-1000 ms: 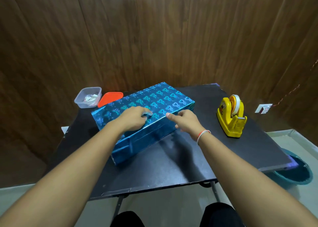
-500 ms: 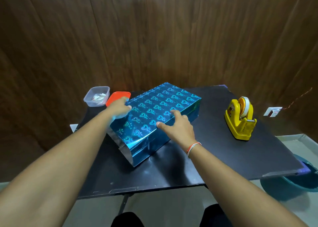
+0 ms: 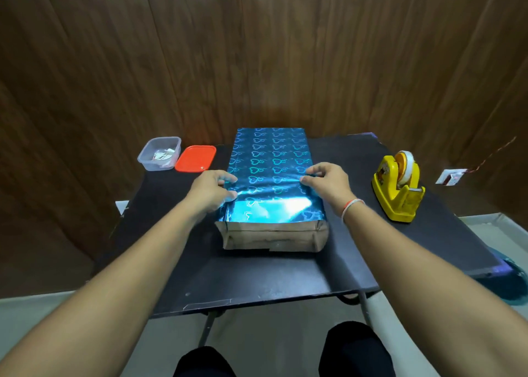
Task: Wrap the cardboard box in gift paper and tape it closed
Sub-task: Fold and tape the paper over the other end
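The cardboard box [image 3: 271, 241] lies lengthwise on the black table [image 3: 257, 279], its long axis pointing away from me. Shiny blue gift paper [image 3: 270, 159] with a heart pattern covers its top and sides. The near end is open, and bare brown cardboard shows inside the paper's rim. My left hand [image 3: 213, 189] grips the box's left edge, fingers curled over the top. My right hand [image 3: 328, 182] grips the right edge the same way. The yellow tape dispenser [image 3: 398, 188] stands to the right, apart from the box.
A clear plastic tub [image 3: 160, 153] with small scraps sits at the table's back left, its red lid [image 3: 195, 159] beside it. A wooden wall rises just behind the table. A teal basin [image 3: 511, 279] sits on the floor at the right. My knees are under the near edge.
The box has turned from a diagonal lie to pointing straight away from me, its open end now facing me. Both hands moved to grip its left and right edges.
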